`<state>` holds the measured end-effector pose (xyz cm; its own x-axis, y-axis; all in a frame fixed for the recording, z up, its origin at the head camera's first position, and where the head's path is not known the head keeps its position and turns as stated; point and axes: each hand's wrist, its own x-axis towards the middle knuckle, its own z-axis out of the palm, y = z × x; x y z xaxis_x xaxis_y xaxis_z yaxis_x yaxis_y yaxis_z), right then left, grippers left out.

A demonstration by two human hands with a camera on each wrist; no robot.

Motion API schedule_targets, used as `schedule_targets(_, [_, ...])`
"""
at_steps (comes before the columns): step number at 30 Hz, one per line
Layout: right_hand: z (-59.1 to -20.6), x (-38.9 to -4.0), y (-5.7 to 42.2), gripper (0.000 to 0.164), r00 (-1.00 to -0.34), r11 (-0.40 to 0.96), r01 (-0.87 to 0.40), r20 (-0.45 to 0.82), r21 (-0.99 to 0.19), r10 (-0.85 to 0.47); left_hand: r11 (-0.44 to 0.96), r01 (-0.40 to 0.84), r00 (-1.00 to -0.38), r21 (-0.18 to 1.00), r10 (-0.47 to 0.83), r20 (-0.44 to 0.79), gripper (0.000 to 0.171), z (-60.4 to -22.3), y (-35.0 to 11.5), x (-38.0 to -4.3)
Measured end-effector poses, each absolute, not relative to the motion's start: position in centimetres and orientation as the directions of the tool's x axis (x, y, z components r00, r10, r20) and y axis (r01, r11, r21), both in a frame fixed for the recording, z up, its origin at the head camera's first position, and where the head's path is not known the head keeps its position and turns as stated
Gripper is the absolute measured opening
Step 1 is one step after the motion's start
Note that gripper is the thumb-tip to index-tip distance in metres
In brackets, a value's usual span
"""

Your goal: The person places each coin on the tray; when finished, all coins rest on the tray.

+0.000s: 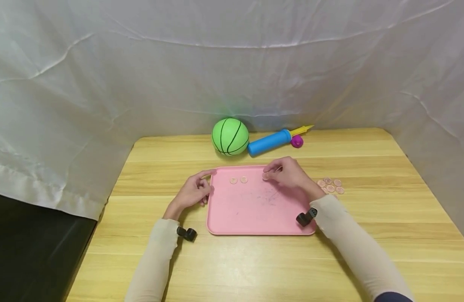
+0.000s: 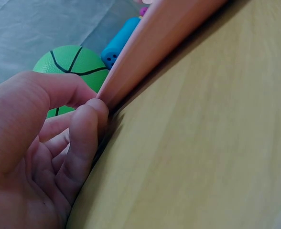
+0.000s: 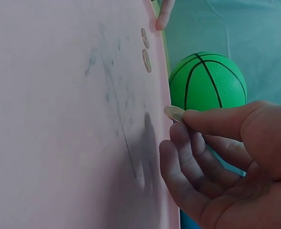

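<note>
A pink tray (image 1: pixel 251 218) with dark scuff marks lies on the wooden table. At its left rim, my left hand (image 1: pixel 193 191) pinches the edge between thumb and finger; in the left wrist view the fingertips (image 2: pixel 100 107) meet at the rim. My right hand (image 1: pixel 286 172) is over the tray's far right part, pinching a coin (image 3: pixel 174 113) between thumb and fingers. Two copper-coloured coins, a left coin (image 1: pixel 233 180) and a right coin (image 1: pixel 244 179), lie flat side by side near the tray's far edge.
Several more coins (image 1: pixel 330 188) lie grouped on the table right of the tray, partly behind my right wrist. Beyond the tray are a green ball (image 1: pixel 230 136), a blue pump (image 1: pixel 269 142) with a yellow nozzle, and a small purple object (image 1: pixel 297 141). Grey cloth (image 1: pixel 232 75) hangs behind.
</note>
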<state>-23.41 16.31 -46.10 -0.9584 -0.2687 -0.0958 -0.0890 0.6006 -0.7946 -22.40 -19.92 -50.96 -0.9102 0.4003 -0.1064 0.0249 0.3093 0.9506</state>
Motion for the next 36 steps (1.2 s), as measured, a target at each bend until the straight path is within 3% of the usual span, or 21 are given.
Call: schedule_targets(36, [-47.6,-25.0,13.0,0.013,-0.943,0.66,-0.142,-0.103,-0.738,-0.318,0.317,0.034,-0.911,0.948,0.4,-0.101,0.064,-51.2,-19.8,-22.7])
